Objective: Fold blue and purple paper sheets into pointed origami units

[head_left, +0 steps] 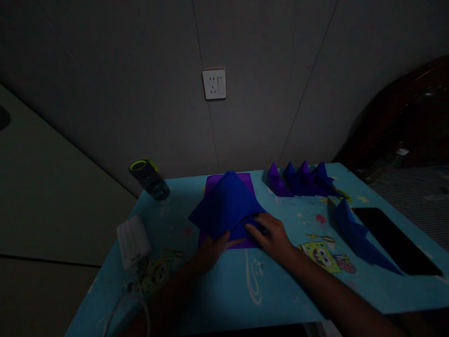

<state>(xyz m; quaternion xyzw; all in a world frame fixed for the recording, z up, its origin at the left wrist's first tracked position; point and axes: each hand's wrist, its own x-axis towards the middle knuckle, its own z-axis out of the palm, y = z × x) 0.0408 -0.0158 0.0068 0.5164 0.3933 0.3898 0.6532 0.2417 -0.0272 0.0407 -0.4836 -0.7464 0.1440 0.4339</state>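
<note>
- Dark-blue folded paper sheet (226, 201): seen directly beyond the hands, laid askew over a purple rectangular paper sheet (247, 181) on the light-blue, cartoon-printed tabletop (224, 299).
- One corner is pointed at the wall, one to the left; the near right side is covered by fingers. A long axis cannot be told with confidence.
- Left hand (209, 252): placed at the near edge, thumb laid on the blue; the main spread lies straight ahead of it. Other fingers are partly hidden, so whether paper is pinched cannot be told.
- Right hand (275, 238): placed at the near right side, thumb and forefinger parted over the low blue flap (242, 229); the main spread lies ahead and leftward.
- Neither hand is judged nearer: blue paper is touched by both, with the flap between.
</note>
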